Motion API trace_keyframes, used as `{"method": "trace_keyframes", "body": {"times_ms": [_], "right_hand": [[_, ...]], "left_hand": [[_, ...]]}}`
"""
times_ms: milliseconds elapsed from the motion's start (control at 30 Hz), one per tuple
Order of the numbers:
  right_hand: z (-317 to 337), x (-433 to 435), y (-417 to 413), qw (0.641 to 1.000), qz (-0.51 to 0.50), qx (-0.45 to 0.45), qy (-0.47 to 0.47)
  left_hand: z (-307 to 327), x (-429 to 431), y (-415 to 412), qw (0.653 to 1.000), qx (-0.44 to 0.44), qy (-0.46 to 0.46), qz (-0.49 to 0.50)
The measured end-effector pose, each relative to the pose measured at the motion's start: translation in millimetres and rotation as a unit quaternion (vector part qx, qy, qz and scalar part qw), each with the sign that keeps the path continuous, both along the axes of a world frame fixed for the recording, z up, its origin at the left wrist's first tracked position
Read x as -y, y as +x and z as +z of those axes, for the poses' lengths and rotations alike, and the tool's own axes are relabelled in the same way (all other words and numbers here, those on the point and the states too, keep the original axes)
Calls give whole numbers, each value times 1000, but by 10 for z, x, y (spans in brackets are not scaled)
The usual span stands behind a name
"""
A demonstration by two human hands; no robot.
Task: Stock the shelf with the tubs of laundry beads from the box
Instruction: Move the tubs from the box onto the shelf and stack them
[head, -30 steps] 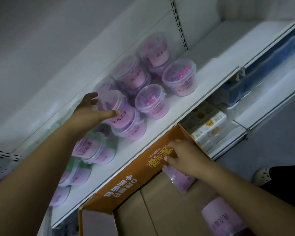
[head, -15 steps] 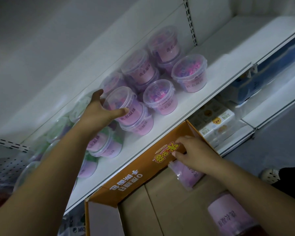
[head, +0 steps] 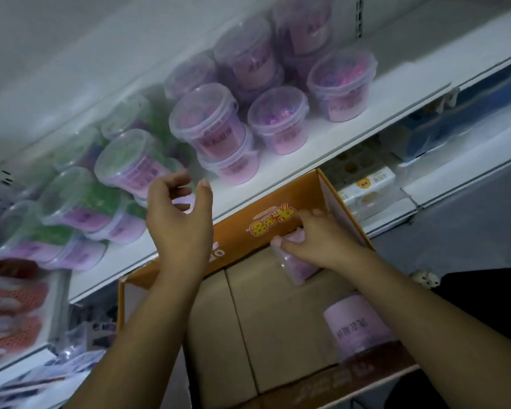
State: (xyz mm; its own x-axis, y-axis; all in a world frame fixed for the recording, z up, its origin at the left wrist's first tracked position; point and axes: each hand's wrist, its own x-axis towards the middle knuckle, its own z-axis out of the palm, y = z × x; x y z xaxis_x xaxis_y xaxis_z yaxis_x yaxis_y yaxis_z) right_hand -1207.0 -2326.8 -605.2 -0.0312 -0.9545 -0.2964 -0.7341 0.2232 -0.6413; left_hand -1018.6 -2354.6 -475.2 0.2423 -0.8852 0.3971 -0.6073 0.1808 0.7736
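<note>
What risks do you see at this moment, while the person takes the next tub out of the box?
1. The two-high stack of pink tubs stands near the front edge of the shelf. The empty left hand is close to it and might knock it over.
2. The right hand grips a tilted tub in the box by one end only, so it may slip when lifted.

**Bare arms, dark clothing**

Both forearms [head: 148, 335] are bare right to the frame edge. The left grip [head: 179, 219] and right grip [head: 316, 240] are bare too. A black cloth garment [head: 484, 293] shows at lower right, beside a white perforated shoe [head: 425, 279].
</note>
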Motion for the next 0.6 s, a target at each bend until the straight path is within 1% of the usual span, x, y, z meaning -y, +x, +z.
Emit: {"method": "trace_keyframes", "body": {"times_ms": [67,100,200,300,367,500,600], "right_hand": [[-49,-40,62,999,17,-27,23],[-71,-58,92,998,27,-46,32],[-148,-102,170,993,52,-100,35],[-175,-158,246,992,51,-115,31],[-176,-185,286,993,34,-108,31],[-68,-261,338,997,-3,-75,5],[48,-384,375,999,-50,20,-5]], "left_hand": [[-187,-294,64,998,-32,56,15],[-299,-444,123,996,-34,81,18],[-650,-898,362,988,8,152,11],[-894,-1303,527,975,46,219,5],[-952,-1491,570,967,60,248,-2],[-999,-1748,612,957,103,269,-35],[-997,-1932,596,952,128,269,-63]]}}
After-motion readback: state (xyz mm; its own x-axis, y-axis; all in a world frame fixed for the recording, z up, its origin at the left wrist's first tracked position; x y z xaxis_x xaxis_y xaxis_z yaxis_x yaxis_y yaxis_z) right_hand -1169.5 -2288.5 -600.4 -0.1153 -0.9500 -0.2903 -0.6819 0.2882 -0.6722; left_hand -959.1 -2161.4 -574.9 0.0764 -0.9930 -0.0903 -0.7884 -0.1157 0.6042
